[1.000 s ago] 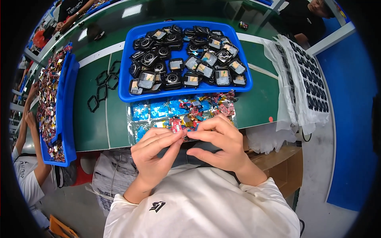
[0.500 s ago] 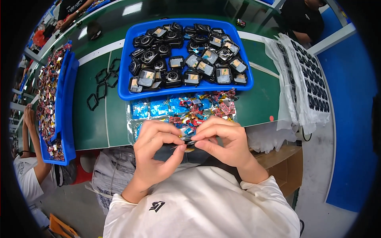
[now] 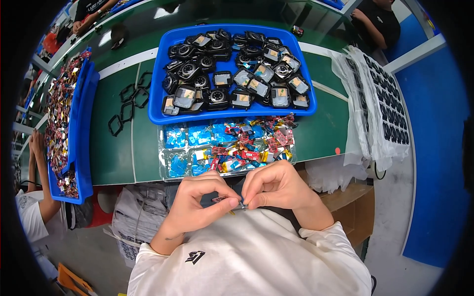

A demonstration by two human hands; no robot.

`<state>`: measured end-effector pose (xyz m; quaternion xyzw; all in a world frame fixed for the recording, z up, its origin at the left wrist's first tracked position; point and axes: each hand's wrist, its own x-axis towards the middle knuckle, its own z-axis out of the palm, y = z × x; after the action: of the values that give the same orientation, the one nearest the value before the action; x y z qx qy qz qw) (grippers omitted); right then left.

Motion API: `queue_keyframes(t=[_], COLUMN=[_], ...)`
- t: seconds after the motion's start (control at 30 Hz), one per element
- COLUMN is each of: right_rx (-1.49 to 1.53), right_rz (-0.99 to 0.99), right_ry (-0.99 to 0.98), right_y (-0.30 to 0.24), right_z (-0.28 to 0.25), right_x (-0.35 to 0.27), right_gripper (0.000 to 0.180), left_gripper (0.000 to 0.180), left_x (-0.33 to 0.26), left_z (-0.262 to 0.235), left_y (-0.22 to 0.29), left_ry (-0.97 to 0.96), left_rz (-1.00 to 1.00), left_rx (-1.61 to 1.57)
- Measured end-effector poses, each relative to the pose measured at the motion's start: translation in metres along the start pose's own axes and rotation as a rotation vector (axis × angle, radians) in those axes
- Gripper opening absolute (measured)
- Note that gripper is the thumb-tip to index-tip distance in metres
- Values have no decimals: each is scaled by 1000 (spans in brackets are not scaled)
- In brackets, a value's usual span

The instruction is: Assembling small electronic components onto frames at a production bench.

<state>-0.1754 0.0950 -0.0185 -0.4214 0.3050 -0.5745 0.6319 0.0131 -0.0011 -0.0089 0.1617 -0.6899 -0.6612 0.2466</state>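
Close to my chest, my left hand (image 3: 205, 202) is closed in a pinch around a small red circuit board (image 3: 219, 199). Thumb and forefinger of my right hand (image 3: 276, 190) press together at a tiny bluish part (image 3: 243, 204) beside the board. Whether that part is joined to the board cannot be made out. Just beyond my hands lies a clear plastic tray (image 3: 165, 160) with blue-filmed pieces and a heap of red boards with silvery and yellow parts. Behind it stands a blue bin (image 3: 207, 118) of black watch-like cases.
A long blue bin (image 3: 89, 108) of small wired boards stands at the left. Several black frames (image 3: 127, 112) lie on the green table (image 3: 326, 128). Stacked trays of black parts (image 3: 390, 98) sit at the right, with a cardboard box (image 3: 353, 209) below. Other people work nearby.
Both hands have moved down toward my chest, away from the clear tray, uncovering more of the red boards. The small board in my left hand shows more plainly.
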Motion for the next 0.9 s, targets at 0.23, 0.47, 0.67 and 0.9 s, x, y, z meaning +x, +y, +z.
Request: queue_keyframes(t=[0.23,0.47,0.67,0.9], right_rx=[-254,-1429,-1635,-2000], right_rz=[-86,-512,-427,-407], right_ry=[237,455,328,323], right_y=[-11,-28,-51,-63], right_z=[7,-22,-31,-66], right_x=[8,36,51,82], right_gripper=[6,15,11,25], left_gripper=[5,6,5,5], left_x=[-4,-6,-11,-8], left_z=[-6,-7,-7,-9], left_y=[-7,-6,-5,-3], left_ry=[-18,236,275,255], left_rz=[26,88,33,76], left_rx=[-110,-88,-98,-8])
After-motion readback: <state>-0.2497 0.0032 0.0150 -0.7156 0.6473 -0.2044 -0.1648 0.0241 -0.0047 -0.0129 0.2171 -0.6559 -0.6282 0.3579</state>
